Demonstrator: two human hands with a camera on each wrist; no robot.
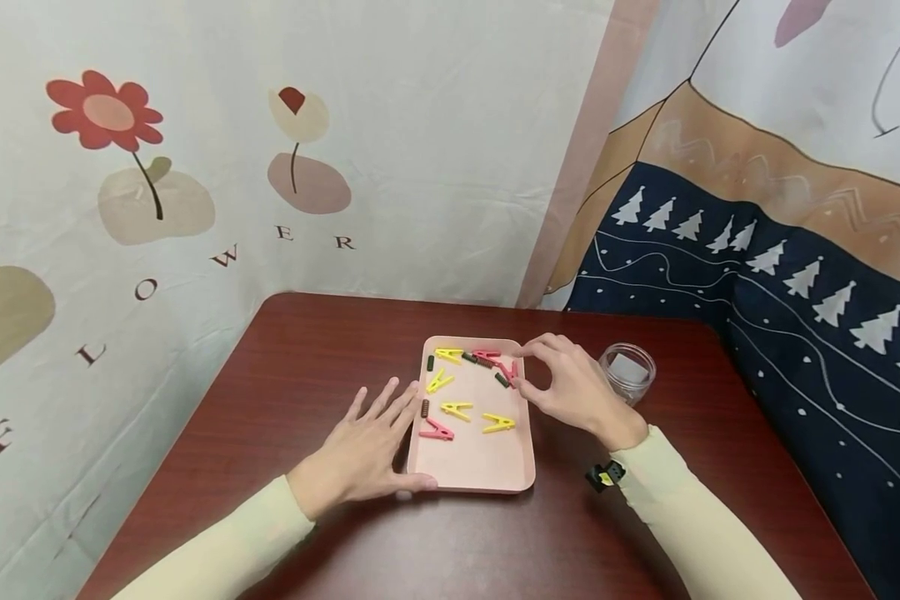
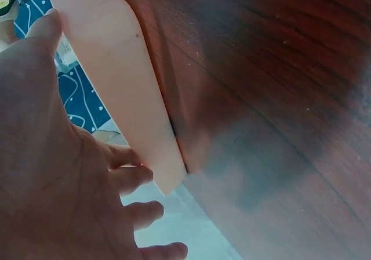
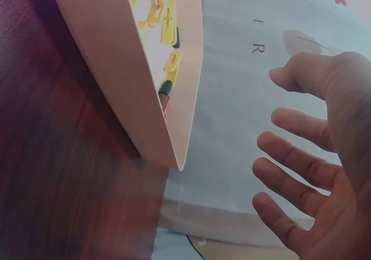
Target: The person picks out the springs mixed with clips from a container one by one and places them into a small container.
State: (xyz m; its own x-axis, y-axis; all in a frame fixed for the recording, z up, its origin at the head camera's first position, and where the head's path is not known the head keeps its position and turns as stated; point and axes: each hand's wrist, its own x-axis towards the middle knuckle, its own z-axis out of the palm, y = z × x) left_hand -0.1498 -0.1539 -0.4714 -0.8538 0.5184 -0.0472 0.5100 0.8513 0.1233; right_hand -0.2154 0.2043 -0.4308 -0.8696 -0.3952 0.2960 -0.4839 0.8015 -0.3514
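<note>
A pale pink rectangular tray (image 1: pixel 472 468) lies on the table, holding several yellow plastic clips (image 1: pixel 498 422), red clips (image 1: pixel 438 431) and small dark green and brown ribbed cylinders (image 1: pixel 425 408). My left hand (image 1: pixel 363 454) is spread at the tray's left side, thumb and fingertips touching its rim; the left wrist view shows the thumb (image 2: pixel 46 31) against the tray wall. Above the tray's upper right edge is my right hand (image 1: pixel 570 383), close to the red clips there. In the right wrist view its fingers (image 3: pixel 290 182) are apart and hold nothing.
A clear round jar (image 1: pixel 627 372) with something pale inside stands just beyond my right hand. The dark red wooden table (image 1: pixel 322 358) ends at a wall of printed cloth (image 1: pixel 435 167). Navy cloth with white trees (image 1: pixel 780 292) hangs along the right side.
</note>
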